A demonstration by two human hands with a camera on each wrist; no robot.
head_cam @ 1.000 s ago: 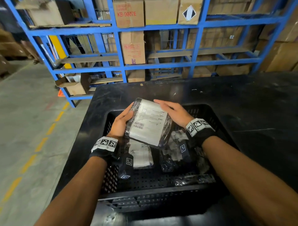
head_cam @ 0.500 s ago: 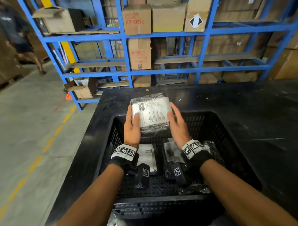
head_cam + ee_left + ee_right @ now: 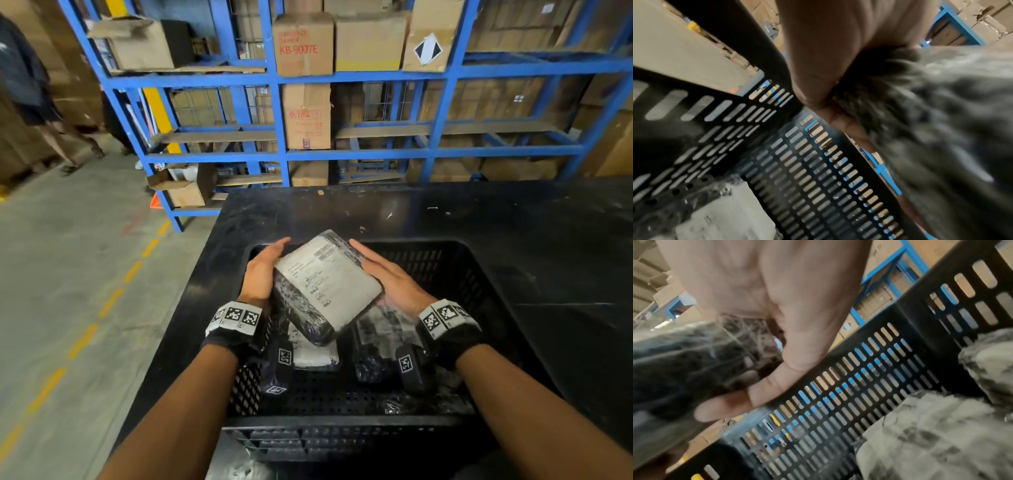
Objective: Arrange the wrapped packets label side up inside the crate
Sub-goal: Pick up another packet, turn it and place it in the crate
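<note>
Half a second ago the packet (image 3: 325,287) was standing nearly upright above the crate's far edge, label facing the camera; now it is lying flatter and turned at a diagonal, lower over the middle of the crate (image 3: 479,284), with its white label facing up. Both hands have come down with it. The left hand (image 3: 262,274) is pressing along the packet's left side with fingers stretched out straight, and the right hand (image 3: 390,281) is bracing the right side the same way, so the packet is being squeezed between two flat palms rather than wrapped by curled fingers.

The packet is hiding much of the crate floor. Under it, another packet (image 3: 315,356) with a pale label is peeking out, and a crumpled wrapped bundle (image 3: 380,329) is sitting to its right, its label side impossible to make out. The wrist views are blurring: the left one is showing only dark wrap against the palm (image 3: 838,48), the right one the fingers (image 3: 777,386) lying along the wrap.

The crate is sitting on a black table (image 3: 513,222), near its front-left corner. Its right half and near strip are showing bare perforated floor. Blue shelving (image 3: 359,154) is standing behind the table.
</note>
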